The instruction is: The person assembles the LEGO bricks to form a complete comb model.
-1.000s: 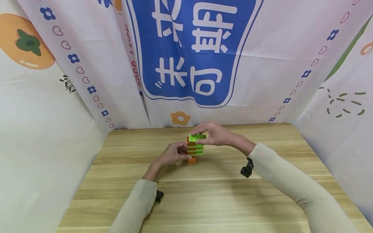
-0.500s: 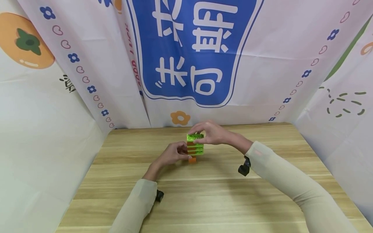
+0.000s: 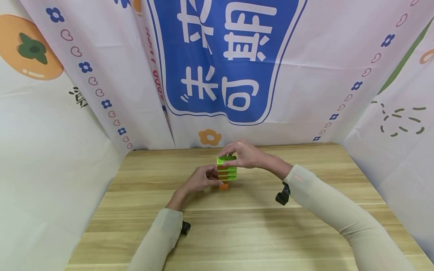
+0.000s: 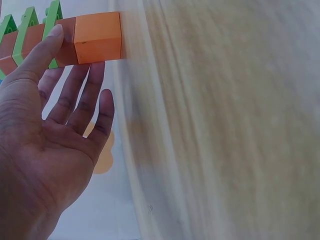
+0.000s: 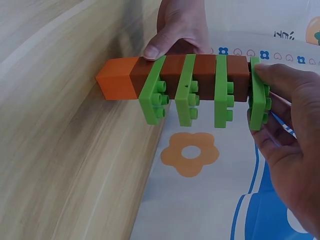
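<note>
A tower of toy building blocks stands on the table, brown blocks (image 5: pixel 204 75) alternating with green studded plates (image 5: pixel 185 95) above an orange block (image 5: pixel 116 79) at its foot. My left hand (image 3: pixel 199 180) holds the lower tower from the left; in the left wrist view its thumb lies on the brown block (image 4: pixel 66 42) just above the orange one, fingertips behind. At the top, my right hand (image 3: pixel 247 155) pinches the uppermost green plate (image 5: pixel 258 97) between thumb and fingers. That plate is right against the top brown block (image 5: pixel 238 75), slightly tilted in the right wrist view.
The wooden table (image 3: pixel 237 229) reaches to a printed white cloth backdrop (image 3: pixel 298 105) close behind the tower. Cloth walls (image 3: pixel 44 162) enclose both sides. A small black camera (image 3: pixel 283 196) hangs at the right wrist, another camera (image 3: pixel 185 227) at the left.
My right hand has moved slightly left with the green plate, bringing it in line over the tower's top. My left hand and the tower below have stayed put.
</note>
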Demonstrator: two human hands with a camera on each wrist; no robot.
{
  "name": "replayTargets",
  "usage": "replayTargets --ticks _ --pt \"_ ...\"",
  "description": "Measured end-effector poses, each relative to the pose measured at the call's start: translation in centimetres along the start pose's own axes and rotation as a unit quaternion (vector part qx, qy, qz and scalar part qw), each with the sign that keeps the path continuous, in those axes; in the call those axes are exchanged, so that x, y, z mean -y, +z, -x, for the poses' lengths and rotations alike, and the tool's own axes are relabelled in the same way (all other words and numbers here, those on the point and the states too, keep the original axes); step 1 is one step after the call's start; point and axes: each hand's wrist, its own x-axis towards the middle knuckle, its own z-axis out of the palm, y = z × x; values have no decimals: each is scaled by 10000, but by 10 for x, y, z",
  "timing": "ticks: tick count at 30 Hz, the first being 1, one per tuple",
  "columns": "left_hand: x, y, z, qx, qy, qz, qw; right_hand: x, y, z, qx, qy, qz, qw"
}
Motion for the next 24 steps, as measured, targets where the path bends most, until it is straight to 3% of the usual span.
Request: replayTargets --ticks 24 --pt "-1 1 -1 10 -79 141 9999 3 0 -1 169 392 173 9989"
